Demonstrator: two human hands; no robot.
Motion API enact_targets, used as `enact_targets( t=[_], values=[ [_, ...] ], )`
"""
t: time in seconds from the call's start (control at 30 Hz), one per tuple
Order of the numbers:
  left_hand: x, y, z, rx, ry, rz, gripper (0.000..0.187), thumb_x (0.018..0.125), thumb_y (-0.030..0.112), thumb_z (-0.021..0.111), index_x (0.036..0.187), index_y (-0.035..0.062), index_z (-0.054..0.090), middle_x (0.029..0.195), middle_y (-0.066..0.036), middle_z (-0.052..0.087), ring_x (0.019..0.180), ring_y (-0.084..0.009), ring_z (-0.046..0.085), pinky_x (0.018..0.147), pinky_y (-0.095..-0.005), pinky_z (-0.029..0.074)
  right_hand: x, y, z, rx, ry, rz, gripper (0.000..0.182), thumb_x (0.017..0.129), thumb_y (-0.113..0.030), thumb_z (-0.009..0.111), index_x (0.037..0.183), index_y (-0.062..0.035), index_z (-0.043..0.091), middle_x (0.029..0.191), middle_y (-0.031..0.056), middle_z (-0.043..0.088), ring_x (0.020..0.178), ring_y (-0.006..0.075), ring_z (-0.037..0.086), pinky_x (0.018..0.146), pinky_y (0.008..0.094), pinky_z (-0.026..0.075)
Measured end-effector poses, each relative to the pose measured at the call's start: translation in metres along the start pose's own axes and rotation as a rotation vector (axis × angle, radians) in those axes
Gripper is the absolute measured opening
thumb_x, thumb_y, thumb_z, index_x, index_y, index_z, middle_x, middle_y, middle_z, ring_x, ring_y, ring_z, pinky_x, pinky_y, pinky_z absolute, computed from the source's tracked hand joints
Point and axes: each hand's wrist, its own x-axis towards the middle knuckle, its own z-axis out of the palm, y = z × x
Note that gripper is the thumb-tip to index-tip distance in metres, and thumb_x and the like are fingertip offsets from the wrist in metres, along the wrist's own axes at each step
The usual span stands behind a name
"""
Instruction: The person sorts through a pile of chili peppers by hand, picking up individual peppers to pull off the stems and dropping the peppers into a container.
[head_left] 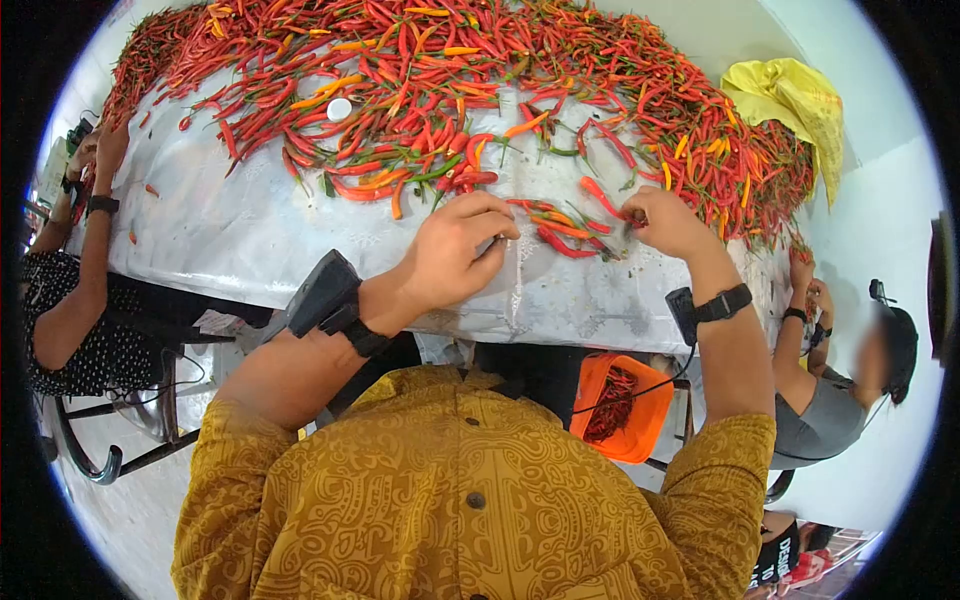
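Observation:
My left hand (460, 250) is over the near part of the covered table, its fingers curled together near the small chillies; what it holds, if anything, is hidden. Farther right, my right hand (667, 220) pinches at the stem end of a red chilli (600, 197) that points up and left. Between the two hands lies a small group of red and orange chillies (565, 228). A big heap of red, orange and green chillies (430, 60) spreads across the table beyond both hands.
An orange basket (648, 410) with red chillies stands below the table's near edge. A yellow sack (785, 95) lies at the right, a white cap (339, 109) among the chillies. Co-workers' hands (110, 155) are at the far left; another person (835, 400) sits at the right.

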Motion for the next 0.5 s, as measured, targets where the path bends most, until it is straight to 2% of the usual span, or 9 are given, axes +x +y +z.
enact_targets(
  t=[0.03,0.1,0.17,0.2,0.43,0.5],
  values=[
    [-0.001,0.000,0.001,-0.002,0.000,-0.002,0.019,0.069,0.001,0.054,0.086,0.0026,0.060,0.095,-0.012,0.057,0.089,-0.0292,0.056,0.078,-0.0350,0.046,-0.001,-0.002,0.003,-0.128,0.029,-0.016,0.018,0.064,-0.001,0.062,0.082,-0.0014,0.061,0.089,0.0155,0.056,0.088,0.0307,0.056,0.076,0.0372,0.045],
    [0.000,-0.001,0.001,0.003,0.015,0.017,0.018,0.069,0.000,0.054,0.086,0.0026,0.060,0.095,-0.012,0.057,0.088,-0.0294,0.057,0.077,-0.0349,0.046,-0.003,0.004,0.004,-0.127,-0.020,0.030,0.017,0.063,-0.004,0.063,0.079,-0.0013,0.058,0.089,0.0149,0.055,0.090,0.0321,0.053,0.078,0.0383,0.044],
    [-0.001,0.000,0.001,0.003,0.014,0.014,0.018,0.069,0.000,0.054,0.085,0.0026,0.060,0.095,-0.012,0.057,0.088,-0.0293,0.057,0.077,-0.0349,0.046,-0.006,0.020,0.009,-0.187,0.102,-0.052,0.019,0.061,-0.002,0.065,0.078,-0.0011,0.058,0.078,0.0119,0.055,0.077,0.0260,0.054,0.068,0.0346,0.044],
    [-0.001,0.000,0.001,0.003,0.013,0.013,0.017,0.069,0.000,0.054,0.085,0.0025,0.060,0.095,-0.012,0.057,0.088,-0.0293,0.057,0.077,-0.0349,0.046,-0.006,0.019,0.005,-0.187,0.103,-0.052,0.019,0.061,-0.002,0.065,0.078,-0.0011,0.058,0.078,0.0119,0.055,0.077,0.0260,0.054,0.068,0.0346,0.044],
    [0.000,-0.002,0.002,0.018,0.001,0.015,0.018,0.069,0.000,0.054,0.086,0.0026,0.060,0.095,-0.012,0.057,0.088,-0.0290,0.057,0.077,-0.0348,0.046,0.026,-0.008,-0.015,0.180,0.167,0.113,0.016,0.064,-0.008,0.067,0.074,0.0010,0.057,0.070,0.0136,0.059,0.061,0.0219,0.052,0.060,0.0325,0.044],
    [-0.001,-0.003,0.001,0.026,0.011,0.027,0.018,0.069,0.000,0.055,0.086,0.0026,0.060,0.095,-0.012,0.057,0.089,-0.0288,0.057,0.077,-0.0346,0.046,0.041,-0.012,0.000,-0.051,0.108,0.102,0.017,0.064,-0.010,0.068,0.072,0.0008,0.056,0.068,0.0148,0.057,0.061,0.0229,0.053,0.059,0.0334,0.044]
  ],
)
